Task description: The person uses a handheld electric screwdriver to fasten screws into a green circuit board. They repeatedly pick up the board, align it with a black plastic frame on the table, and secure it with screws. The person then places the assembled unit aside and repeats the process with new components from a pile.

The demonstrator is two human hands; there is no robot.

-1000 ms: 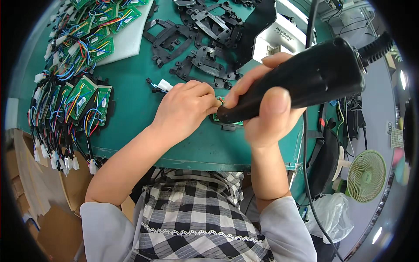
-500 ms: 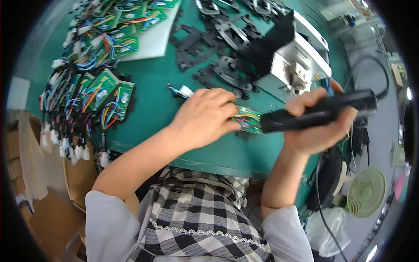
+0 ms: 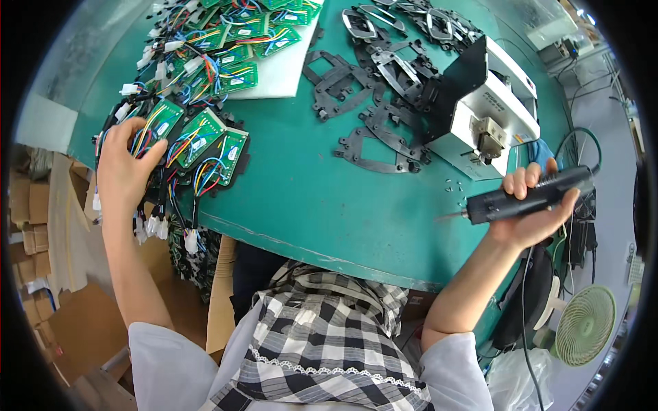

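My left hand (image 3: pixel 125 164) is at the left group of green circuit boards. Thumb and fingers close on the near end of one circuit board (image 3: pixel 162 125), where its coloured wires come off. Beside it lie more wired boards (image 3: pixel 203 137) on black plastic frames, their white plugs (image 3: pixel 191 241) hanging over the table edge. At the right, my right hand (image 3: pixel 538 209) is wrapped round a black corded electric screwdriver (image 3: pixel 504 204). Its bit (image 3: pixel 451 216) points left above the green table (image 3: pixel 356 226), touching nothing.
A black and white metal box-shaped machine (image 3: pixel 504 113) stands at the right, small screws (image 3: pixel 454 186) scattered before it. Black plastic frames (image 3: pixel 373 147) lie at mid-table. Further wired boards rest on a white foam sheet (image 3: pixel 282 75). Cardboard boxes (image 3: pixel 82 329) and a green fan (image 3: pixel 585 325) flank me.
My left hand has gone from mid-table to the left group, and the board that lay under the screwdriver is gone from there. My right hand has drawn the screwdriver back to the right.
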